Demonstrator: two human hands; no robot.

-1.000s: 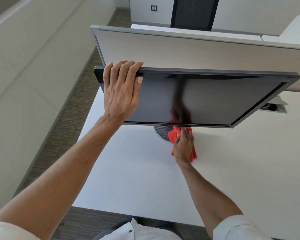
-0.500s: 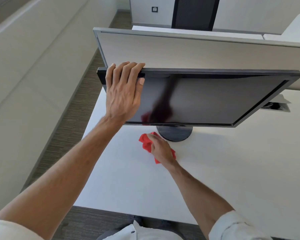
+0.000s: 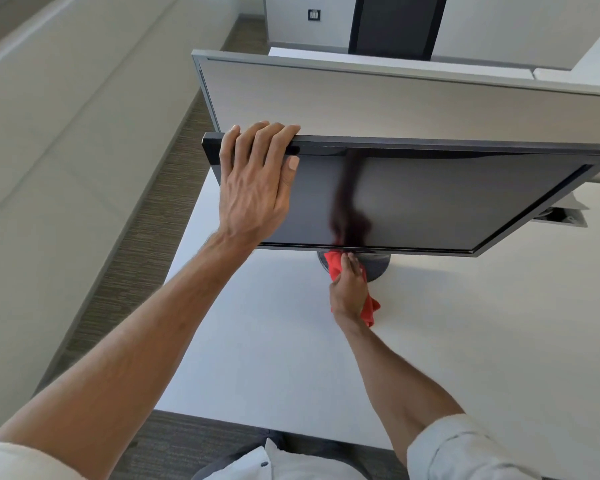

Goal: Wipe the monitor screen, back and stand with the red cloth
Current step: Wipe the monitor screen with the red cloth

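A black monitor (image 3: 447, 199) stands on a white desk (image 3: 257, 358), its dark screen tilted toward me. My left hand (image 3: 257, 188) grips the monitor's top left corner, fingers hooked over the top edge and thumb on the screen. Under the screen's lower edge sits the round dark stand base (image 3: 378, 266), partly hidden. My right hand (image 3: 349, 289) holds the red cloth (image 3: 369, 308) bunched under the palm and presses it against the left part of that base. The screen reflects my right arm. The monitor's back is out of sight.
A grey partition panel (image 3: 361, 98) rises right behind the monitor. A cable opening (image 3: 561, 216) is set in the desk at the right. Carpeted floor (image 3: 146, 237) runs along the desk's left edge beside a pale wall.
My right hand with the red cloth has swept from the desk left of the base back rightward onto the stand base. My left hand keeps its grip on the monitor's corner.
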